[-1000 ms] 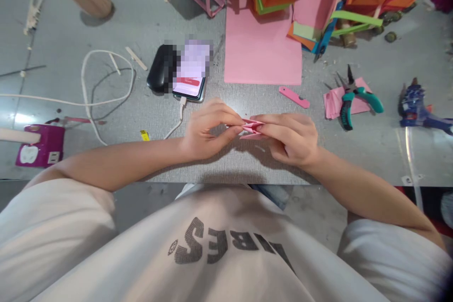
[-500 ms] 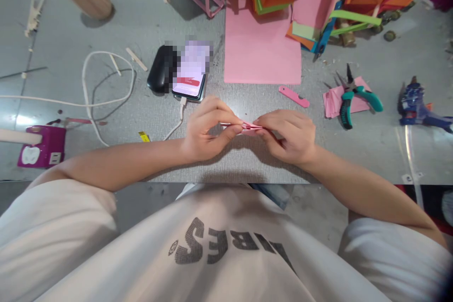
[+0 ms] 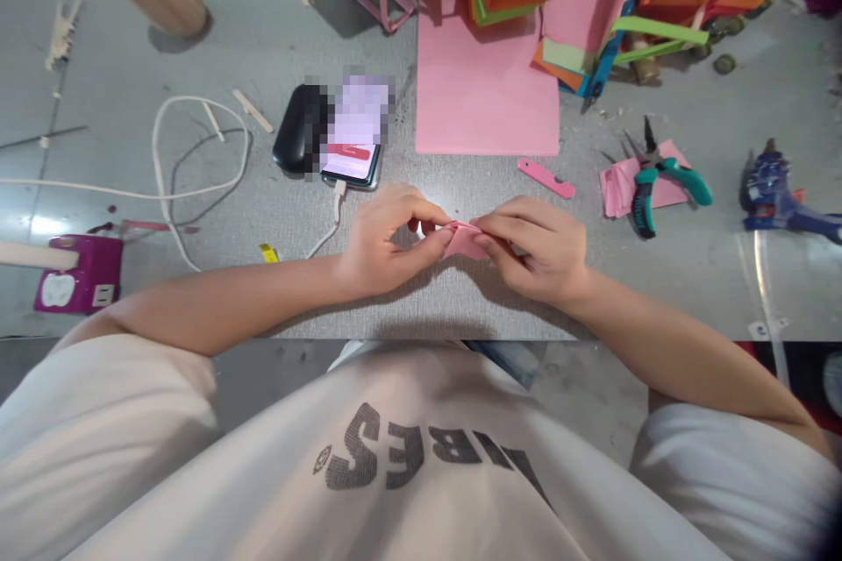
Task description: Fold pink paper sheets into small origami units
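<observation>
The 2 bare arms reach in from the lower corners of the frame, and the hands face each other near its centre. The left forearm (image 3: 263, 296) rises gently from the lower left, its wrist almost straight. The left hand (image 3: 388, 241) arches, index finger bent above an extended thumb, with a rounded opening between these 2 and their tips pinched together. The right forearm (image 3: 664, 329) slopes more steeply from the lower right. The right hand (image 3: 536, 247) shows its back, thumb and index finger pinching toward the left hand's fingertips. The 2 sets of fingertips are near each other, slightly apart.
</observation>
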`<state>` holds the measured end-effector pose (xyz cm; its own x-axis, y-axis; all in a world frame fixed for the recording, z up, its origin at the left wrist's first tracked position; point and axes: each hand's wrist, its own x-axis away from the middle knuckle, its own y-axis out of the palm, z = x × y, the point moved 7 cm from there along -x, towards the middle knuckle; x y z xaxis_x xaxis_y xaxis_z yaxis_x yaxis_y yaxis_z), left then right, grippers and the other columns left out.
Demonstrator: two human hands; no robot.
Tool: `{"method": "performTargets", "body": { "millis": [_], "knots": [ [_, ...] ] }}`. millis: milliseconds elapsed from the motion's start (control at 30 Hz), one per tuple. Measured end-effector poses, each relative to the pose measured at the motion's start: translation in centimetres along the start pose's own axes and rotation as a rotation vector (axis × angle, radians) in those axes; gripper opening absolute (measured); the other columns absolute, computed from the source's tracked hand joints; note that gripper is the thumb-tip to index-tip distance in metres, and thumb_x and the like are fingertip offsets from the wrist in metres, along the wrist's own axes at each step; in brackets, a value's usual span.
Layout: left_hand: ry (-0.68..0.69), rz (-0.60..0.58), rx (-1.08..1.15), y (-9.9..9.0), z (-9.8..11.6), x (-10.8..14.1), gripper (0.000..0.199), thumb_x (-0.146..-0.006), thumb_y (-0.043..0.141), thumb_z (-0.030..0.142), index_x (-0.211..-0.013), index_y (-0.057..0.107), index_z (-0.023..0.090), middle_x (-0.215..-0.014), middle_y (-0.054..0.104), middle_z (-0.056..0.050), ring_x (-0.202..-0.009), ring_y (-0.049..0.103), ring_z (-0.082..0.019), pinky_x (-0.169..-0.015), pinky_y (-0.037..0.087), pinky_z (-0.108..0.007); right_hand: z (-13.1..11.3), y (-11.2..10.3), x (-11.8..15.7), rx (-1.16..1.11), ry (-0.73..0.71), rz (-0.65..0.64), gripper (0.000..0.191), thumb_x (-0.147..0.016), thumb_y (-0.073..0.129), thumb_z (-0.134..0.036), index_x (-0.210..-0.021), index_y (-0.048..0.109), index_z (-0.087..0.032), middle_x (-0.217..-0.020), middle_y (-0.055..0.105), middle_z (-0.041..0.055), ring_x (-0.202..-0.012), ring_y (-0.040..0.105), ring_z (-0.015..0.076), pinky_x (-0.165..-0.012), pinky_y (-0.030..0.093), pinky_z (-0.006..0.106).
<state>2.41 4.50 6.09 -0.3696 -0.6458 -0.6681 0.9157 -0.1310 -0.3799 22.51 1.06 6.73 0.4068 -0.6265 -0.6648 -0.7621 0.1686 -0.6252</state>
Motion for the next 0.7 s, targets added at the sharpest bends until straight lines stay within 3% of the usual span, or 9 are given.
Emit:
{"method": "performTargets", "body": {
  "millis": [200, 333, 400, 467, 533, 600, 700],
  "knots": [
    [-0.028, -0.022, 0.036, 0.1, -0.3, -0.1, 0.015, -0.108, 0.074, 0.024, -0.093, 0.074, 0.023, -0.078, 0.076, 0.001, -0.07, 0.067, -0.014, -0.078, 0.054, -0.036, 0.1, 0.1, 0.2, -0.014, -0.012, -0.026, 0.014, -0.114, 0.072, -0.025, -0.116, 0.085, -0.027, -0.095, 0.086, 0.0051, -0.082, 0.08, 0.0209, -0.07, 0.065, 0.036],
    [-0.084, -0.057, 0.107, 0.4, -1.2, 0.2, 0.019, -0.114, 0.075, 0.041, -0.111, 0.078, 0.023, -0.092, 0.08, -0.004, -0.081, 0.072, -0.017, -0.078, 0.057, -0.035, 0.7, 0.1, 0.2, -0.028, 0.053, -0.052, 0.018, -0.115, 0.068, -0.025, -0.113, 0.086, -0.026, -0.096, 0.085, 0.0058, -0.081, 0.078, 0.0206, -0.071, 0.064, 0.035],
    [-0.103, -0.108, 0.113, 0.7, -1.4, 0.3, 0.034, -0.11, 0.082, 0.054, -0.123, 0.079, 0.022, -0.097, 0.08, -0.006, -0.083, 0.072, -0.018, -0.076, 0.056, -0.033, 0.9, 0.0, 0.1, -0.04, 0.075, -0.066, 0.019, -0.116, 0.067, -0.025, -0.112, 0.086, -0.026, -0.096, 0.084, 0.0058, -0.082, 0.078, 0.0206, -0.071, 0.063, 0.036],
    [-0.15, -0.184, 0.096, 1.1, -1.6, 0.4, 0.038, -0.109, 0.084, 0.059, -0.114, 0.081, 0.021, -0.089, 0.077, -0.004, -0.076, 0.067, -0.016, -0.071, 0.052, -0.032, 1.0, -0.1, 0.0, -0.061, 0.113, -0.074, 0.019, -0.116, 0.068, -0.028, -0.109, 0.086, -0.027, -0.095, 0.084, 0.0051, -0.081, 0.078, 0.0208, -0.072, 0.063, 0.036],
    [-0.225, -0.219, 0.077, 1.3, -1.9, 0.6, 0.042, -0.113, 0.077, 0.059, -0.093, 0.078, 0.021, -0.076, 0.07, -0.001, -0.068, 0.06, -0.014, -0.067, 0.047, -0.031, 1.5, -0.2, 0.0, -0.092, 0.203, -0.075, 0.019, -0.116, 0.07, -0.034, -0.106, 0.086, -0.028, -0.092, 0.084, 0.0043, -0.08, 0.077, 0.0211, -0.073, 0.064, 0.038],
    [-0.306, -0.177, 0.075, 1.0, -2.3, 0.7, 0.052, -0.115, 0.073, 0.061, -0.082, 0.072, 0.021, -0.071, 0.065, 0.0, -0.065, 0.055, -0.013, -0.064, 0.042, -0.031, 2.5, -0.3, 0.2, -0.144, 0.332, -0.08, 0.02, -0.114, 0.075, -0.044, -0.105, 0.086, -0.029, -0.092, 0.085, 0.0046, -0.08, 0.077, 0.0221, -0.074, 0.065, 0.04],
    [-0.447, -0.079, 0.111, 0.4, -3.4, 1.0, 0.056, -0.113, 0.073, 0.068, -0.082, 0.069, 0.021, -0.072, 0.063, 0.0, -0.064, 0.052, -0.013, -0.061, 0.039, -0.032, 4.1, -0.1, 0.6, -0.257, 0.502, -0.086, 0.035, -0.109, 0.081, -0.062, -0.106, 0.084, -0.027, -0.094, 0.085, 0.006, -0.08, 0.077, 0.023, -0.071, 0.065, 0.04]
  ]
}}
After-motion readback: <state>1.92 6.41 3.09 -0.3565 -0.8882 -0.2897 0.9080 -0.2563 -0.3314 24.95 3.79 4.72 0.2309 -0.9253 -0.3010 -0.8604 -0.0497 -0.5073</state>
